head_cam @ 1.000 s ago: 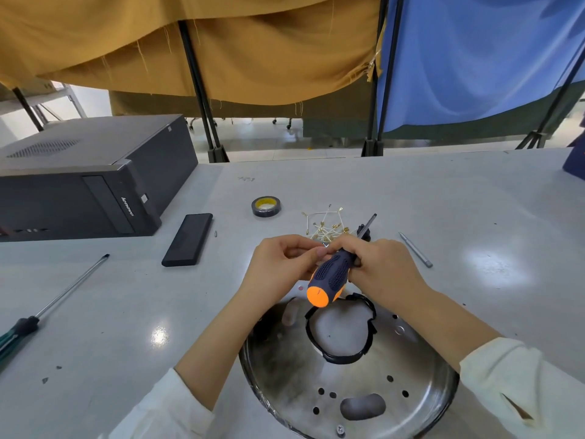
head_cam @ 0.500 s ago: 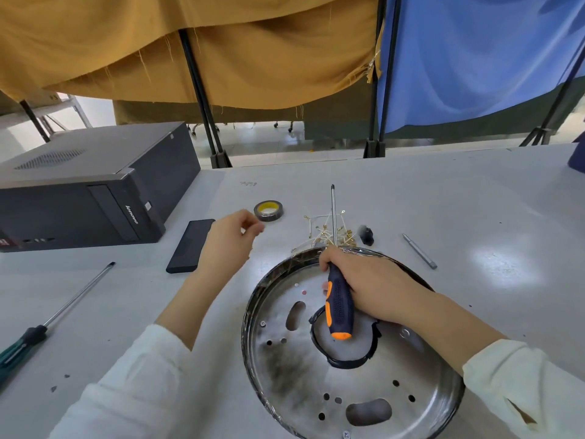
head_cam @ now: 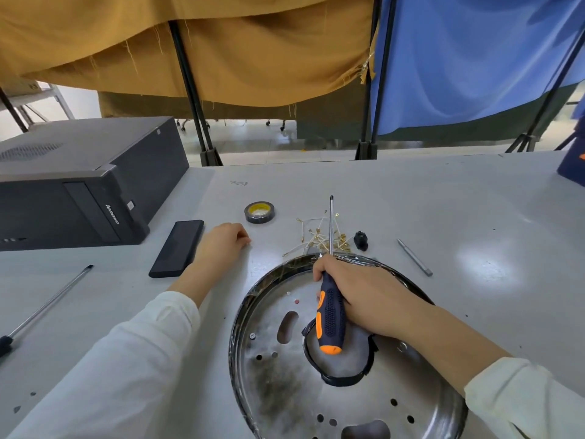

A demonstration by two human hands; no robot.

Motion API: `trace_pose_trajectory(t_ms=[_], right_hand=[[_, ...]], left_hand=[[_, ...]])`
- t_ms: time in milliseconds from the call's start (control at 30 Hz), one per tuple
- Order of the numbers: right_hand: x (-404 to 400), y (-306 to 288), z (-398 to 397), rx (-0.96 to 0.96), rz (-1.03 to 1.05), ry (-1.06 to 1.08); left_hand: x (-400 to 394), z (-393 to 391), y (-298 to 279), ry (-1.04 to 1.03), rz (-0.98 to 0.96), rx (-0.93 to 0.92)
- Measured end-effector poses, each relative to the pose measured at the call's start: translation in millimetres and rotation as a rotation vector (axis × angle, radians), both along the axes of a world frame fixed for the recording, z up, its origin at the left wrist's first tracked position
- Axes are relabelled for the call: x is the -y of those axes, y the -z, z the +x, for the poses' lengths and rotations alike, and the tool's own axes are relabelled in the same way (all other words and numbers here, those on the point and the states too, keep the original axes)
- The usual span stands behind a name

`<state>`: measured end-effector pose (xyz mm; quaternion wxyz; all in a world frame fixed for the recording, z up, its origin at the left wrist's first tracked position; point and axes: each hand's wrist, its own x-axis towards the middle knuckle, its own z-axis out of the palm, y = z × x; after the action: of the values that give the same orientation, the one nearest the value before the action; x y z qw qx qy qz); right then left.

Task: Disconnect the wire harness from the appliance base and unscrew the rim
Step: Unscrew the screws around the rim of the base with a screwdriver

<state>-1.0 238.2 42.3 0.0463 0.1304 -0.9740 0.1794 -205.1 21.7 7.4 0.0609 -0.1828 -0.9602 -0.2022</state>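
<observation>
The round metal appliance base [head_cam: 278,388] lies flat on the table in front of me, with a black rim [head_cam: 335,380] around its centre opening. My right hand [head_cam: 364,296] rests on the base and grips an orange-and-black screwdriver [head_cam: 329,321], its shaft pointing away from me. The wire harness [head_cam: 319,237], thin white wires with brass terminals, lies loose on the table just beyond the base. My left hand [head_cam: 221,240] rests on the table to the left, fingers curled, fingertips pressed down by a tiny object I cannot make out.
A black computer case [head_cam: 79,185] stands at the left. A black phone [head_cam: 177,248] and a roll of tape [head_cam: 259,212] lie near my left hand. A small black part [head_cam: 361,240], a metal bit [head_cam: 414,257] and a long screwdriver [head_cam: 44,307] also lie on the table.
My hands parted from above the base. My left hand moved out left onto the table. My right hand swung the screwdriver round and lowered onto the base.
</observation>
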Motion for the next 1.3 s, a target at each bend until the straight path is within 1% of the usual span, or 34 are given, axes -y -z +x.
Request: trace_pose_trajectory(t_ms=[167, 300, 367, 467, 533, 567, 633, 667, 733, 833, 900, 967, 1033, 1100, 1167, 1233, 1300], right_hand=[[1, 0, -2, 0.017, -0.004, 0.003], [0, 0, -2, 0.015, 0.006, 0.004], [0, 0, -2, 0.011, 0.004, 0.004], [0, 1, 0, 0.006, -0.005, 0.013], [0, 1, 1, -0.008, -0.005, 0.015], [0, 0, 1, -0.015, 0.000, 0.018], [-1, -1, 1, -0.016, 0.008, 0.032], [-2, -2, 2, -0.011, 0.007, 0.042], [-2, -6, 3, 0.006, 0.010, 0.053], [-1, -13, 5, 0.026, 0.033, 0.037], [-2, -19, 7, 0.049, -0.009, 0.030], [-5, -26, 7, 0.044, -0.095, 0.026], [-9, -34, 3, -0.030, -0.155, 0.007], [-13, -40, -2, -0.096, -0.134, -0.010], [-16, -41, -5, -0.085, -0.071, 0.007], [-17, -37, -8, -0.058, -0.040, 0.033], [-18, -32, -10, -0.062, -0.064, 0.052]], left_hand=[[5, -1, 3, 0.021, 0.034, -0.002], [7, 0, -2, 0.001, 0.057, 0.047], [8, 6, -7, -0.006, 0.071, 0.036], [7, 29, -20, -0.023, 0.197, -0.028], [4, 54, -31, -0.033, 0.313, -0.017], [2, 67, -36, -0.025, 0.374, 0.032], [-1, 95, -46, 0.021, 0.464, 0.190], [-2, 109, -51, 0.047, 0.464, 0.264], [-2, 130, -55, 0.058, 0.382, 0.339], [-4, 152, -54, 0.058, 0.191, 0.317], [-5, 157, -50, 0.077, 0.134, 0.265], [-7, 157, -48, 0.101, 0.158, 0.254], [-13, 151, -50, 0.149, 0.166, 0.277], [-22, 145, -53, 0.220, 0.151, 0.294], [-32, 142, -57, 0.261, 0.154, 0.289], [-36, 142, -58, 0.210, 0.191, 0.280], [-31, 145, -56, 0.121, 0.209, 0.286]])
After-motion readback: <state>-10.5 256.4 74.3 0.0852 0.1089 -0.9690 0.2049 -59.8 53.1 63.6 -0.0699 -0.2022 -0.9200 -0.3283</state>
